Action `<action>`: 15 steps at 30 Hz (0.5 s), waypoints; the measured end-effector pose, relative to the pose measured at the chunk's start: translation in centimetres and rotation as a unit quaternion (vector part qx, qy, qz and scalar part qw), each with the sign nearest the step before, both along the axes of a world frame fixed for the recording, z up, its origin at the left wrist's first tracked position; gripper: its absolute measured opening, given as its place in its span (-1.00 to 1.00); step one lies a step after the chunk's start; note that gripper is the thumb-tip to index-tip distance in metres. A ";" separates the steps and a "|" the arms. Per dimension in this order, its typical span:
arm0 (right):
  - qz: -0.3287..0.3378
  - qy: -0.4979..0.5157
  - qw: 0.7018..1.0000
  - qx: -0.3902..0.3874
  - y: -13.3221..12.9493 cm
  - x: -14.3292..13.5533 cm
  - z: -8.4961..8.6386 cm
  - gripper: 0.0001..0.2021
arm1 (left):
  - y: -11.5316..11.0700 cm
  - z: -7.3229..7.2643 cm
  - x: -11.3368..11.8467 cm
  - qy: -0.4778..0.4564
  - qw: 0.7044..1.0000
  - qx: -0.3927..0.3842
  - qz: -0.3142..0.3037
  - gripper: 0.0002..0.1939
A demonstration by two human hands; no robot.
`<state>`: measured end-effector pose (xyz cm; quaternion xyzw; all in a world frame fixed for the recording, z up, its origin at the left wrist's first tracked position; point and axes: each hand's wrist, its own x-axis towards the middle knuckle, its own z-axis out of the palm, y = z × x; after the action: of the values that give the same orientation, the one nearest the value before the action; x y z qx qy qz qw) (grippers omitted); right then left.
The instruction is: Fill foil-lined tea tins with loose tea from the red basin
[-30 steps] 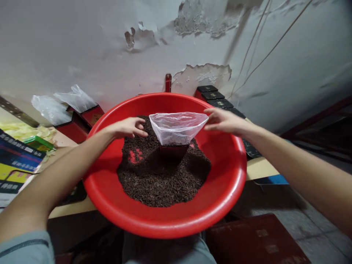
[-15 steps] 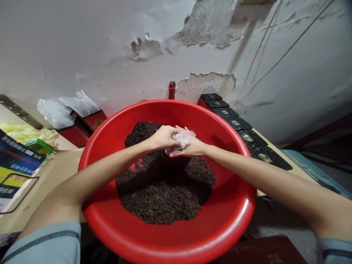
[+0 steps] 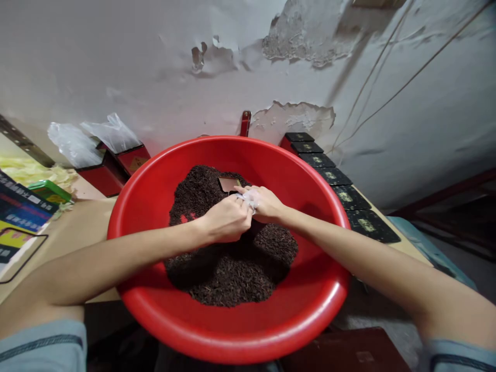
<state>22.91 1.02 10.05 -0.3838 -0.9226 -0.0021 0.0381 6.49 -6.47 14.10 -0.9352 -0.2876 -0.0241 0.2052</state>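
Over the middle of a big red plastic basin (image 3: pixel 232 343), my left hand (image 3: pixel 229 219) is closed on the gathered neck of a clear plastic bag (image 3: pixel 251 197). My right hand (image 3: pixel 267 205) is closed on the same plastic from the other side, its knuckles almost against the left. Dark dried leaves, looking like loose tea (image 3: pixel 232 287), are heaped in the basin below both hands. Just behind the fingers shows an open lid (image 3: pixel 229 184) with a pinkish inner face and dark rim. The box beneath my hands is mostly hidden.
Two red boxes (image 3: pixel 103 178) with plastic bags sticking out stand left of the basin. Along its right side runs a row of black-topped tins (image 3: pixel 351 197). A printed carton (image 3: pixel 23 212) and a green box (image 3: pixel 50 191) are at the far left. The peeling wall (image 3: pixel 163 82) rises behind.
My left hand has come nearer and lower, drawing the bag's plastic into a tighter bunch. The open lid has come into view behind the hands. The head view has shifted slightly.
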 end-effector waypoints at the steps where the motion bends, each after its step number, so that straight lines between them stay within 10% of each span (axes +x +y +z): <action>1: 0.001 -0.017 1.000 0.002 -0.2 -0.1 0.1 -0.31 | -0.5 -0.2 -0.2 0.013 1.000 0.025 -0.008 -0.69; 6: -0.043 -0.044 0.998 -0.014 -0.6 -0.5 0.8 -0.35 | -2.6 -1.5 -0.4 0.003 1.000 0.001 -0.017 -0.67; 9: -0.084 -0.051 0.995 -0.014 -0.7 -1.1 1.3 -0.47 | -3.6 -1.6 -0.3 -0.059 0.988 -0.101 0.104 -0.64; 12: -0.181 -0.077 0.980 -0.011 -1.1 -2.0 1.9 -0.58 | -3.3 -1.8 -0.5 -0.088 0.941 -0.201 0.257 -0.23; 15: -0.251 -0.097 0.963 -0.014 -1.8 -3.4 2.4 -0.58 | -1.6 -2.9 -0.9 -0.140 0.882 -0.350 0.285 0.32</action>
<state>19.54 -0.76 12.43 -0.6012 -0.7961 -0.0362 -0.0591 5.63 -8.02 11.18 -0.8109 -0.5569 0.0069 -0.1795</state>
